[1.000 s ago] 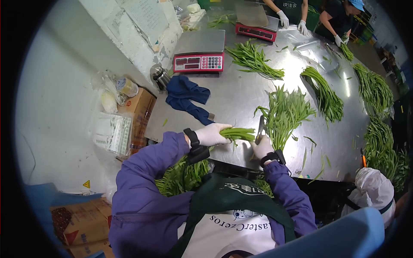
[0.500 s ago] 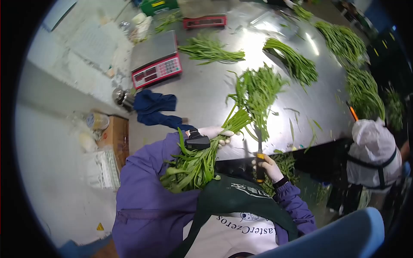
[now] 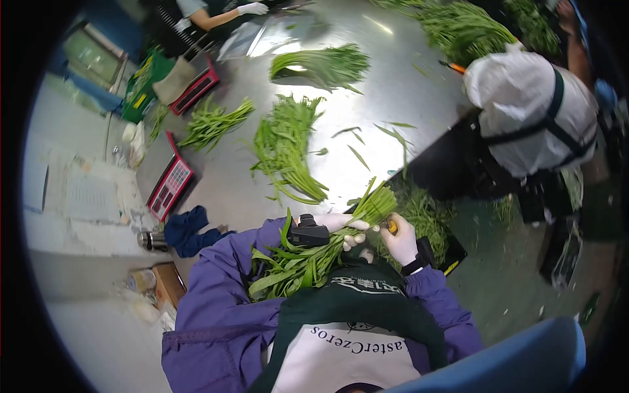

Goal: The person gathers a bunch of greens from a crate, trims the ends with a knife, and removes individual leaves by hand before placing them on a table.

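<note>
My left hand (image 3: pixel 347 227), in a white glove, is closed around a bunch of leafy green vegetables (image 3: pixel 295 265). Its leaves lie back along my forearm, and its pale cut stems point away to the right. Close against those stem ends is my gloved right hand (image 3: pixel 400 242), closed on a knife (image 3: pixel 392 226). Only a yellow part of the knife handle shows; the blade is hidden. Another bunch of greens (image 3: pixel 286 147) lies on the metal table just beyond my hands, and its stems point toward me.
More greens (image 3: pixel 321 65) lie farther along the metal table (image 3: pixel 367 98). On the left are a red scale (image 3: pixel 171 183), a dark blue cloth (image 3: pixel 190 230) and a steel flask (image 3: pixel 152 240). A co-worker in white (image 3: pixel 524 111) is at the right; another person's gloved hand (image 3: pixel 253 8) is at the far side.
My view has turned to the right. My right hand has brought the knife from the table edge up beside the stem ends of the bunch, which my left hand still holds.
</note>
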The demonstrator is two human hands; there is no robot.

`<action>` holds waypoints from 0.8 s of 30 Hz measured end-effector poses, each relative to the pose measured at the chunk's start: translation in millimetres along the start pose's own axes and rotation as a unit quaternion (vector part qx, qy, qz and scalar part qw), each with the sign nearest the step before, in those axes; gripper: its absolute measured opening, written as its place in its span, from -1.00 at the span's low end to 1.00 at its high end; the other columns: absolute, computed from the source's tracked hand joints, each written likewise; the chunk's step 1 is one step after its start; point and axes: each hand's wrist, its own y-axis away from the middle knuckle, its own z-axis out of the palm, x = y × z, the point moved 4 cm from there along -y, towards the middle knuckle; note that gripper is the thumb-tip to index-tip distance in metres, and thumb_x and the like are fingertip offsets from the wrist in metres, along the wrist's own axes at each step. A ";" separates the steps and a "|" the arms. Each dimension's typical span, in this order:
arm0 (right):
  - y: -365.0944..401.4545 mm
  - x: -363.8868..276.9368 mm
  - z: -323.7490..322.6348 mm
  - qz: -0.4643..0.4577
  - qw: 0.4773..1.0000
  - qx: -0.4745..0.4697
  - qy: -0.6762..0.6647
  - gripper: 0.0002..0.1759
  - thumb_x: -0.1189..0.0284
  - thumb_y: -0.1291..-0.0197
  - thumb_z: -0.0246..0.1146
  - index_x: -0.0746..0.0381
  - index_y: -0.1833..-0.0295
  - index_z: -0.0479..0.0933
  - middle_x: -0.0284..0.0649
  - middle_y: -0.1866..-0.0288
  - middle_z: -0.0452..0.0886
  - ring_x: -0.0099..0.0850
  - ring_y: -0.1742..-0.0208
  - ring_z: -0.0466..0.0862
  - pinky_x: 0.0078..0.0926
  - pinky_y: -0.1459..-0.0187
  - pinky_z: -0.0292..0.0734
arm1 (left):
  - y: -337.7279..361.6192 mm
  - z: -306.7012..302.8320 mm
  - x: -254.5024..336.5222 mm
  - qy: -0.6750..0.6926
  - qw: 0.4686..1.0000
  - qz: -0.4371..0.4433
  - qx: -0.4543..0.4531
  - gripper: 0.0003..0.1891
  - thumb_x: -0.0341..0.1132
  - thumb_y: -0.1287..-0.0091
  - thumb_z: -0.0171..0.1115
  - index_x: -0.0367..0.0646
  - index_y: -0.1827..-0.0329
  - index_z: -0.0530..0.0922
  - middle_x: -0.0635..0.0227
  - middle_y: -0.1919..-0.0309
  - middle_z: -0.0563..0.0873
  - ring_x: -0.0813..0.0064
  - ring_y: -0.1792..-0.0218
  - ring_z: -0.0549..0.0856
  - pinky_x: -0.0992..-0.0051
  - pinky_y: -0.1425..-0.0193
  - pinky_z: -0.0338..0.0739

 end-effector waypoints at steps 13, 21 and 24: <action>138.2 180.3 -29.1 0.222 0.973 0.052 -0.023 -0.78 0.36 -0.20 0.25 0.32 0.33 0.54 -0.26 0.57 0.55 -0.59 0.57 0.55 -0.57 0.49 0.42 | -95.9 1.6 31.1 -0.296 0.944 -0.023 0.143 -0.81 -0.28 -0.34 0.22 -0.12 0.07 0.50 0.45 0.52 0.58 0.68 0.58 0.56 0.65 0.58 0.44; 43.0 97.1 -46.7 0.190 0.950 0.233 -0.083 -0.72 0.28 -0.11 0.25 0.32 0.26 0.57 0.00 0.50 0.60 -0.10 0.44 0.63 -0.32 0.37 0.49 | -122.7 54.2 50.5 -0.654 0.688 0.163 0.269 -0.68 -0.23 -0.18 0.28 -0.09 0.02 0.52 0.20 0.43 0.67 0.29 0.43 0.68 0.36 0.32 0.55; 38.6 102.2 -51.3 0.189 0.938 0.272 -0.102 -0.74 0.34 -0.11 0.24 0.36 0.25 0.56 0.04 0.46 0.60 -0.06 0.40 0.63 -0.29 0.33 0.49 | -123.7 74.3 48.6 -0.709 0.600 0.217 0.299 -0.62 -0.17 -0.18 0.25 -0.11 -0.04 0.51 -0.02 0.31 0.66 -0.02 0.22 0.65 0.25 0.17 0.54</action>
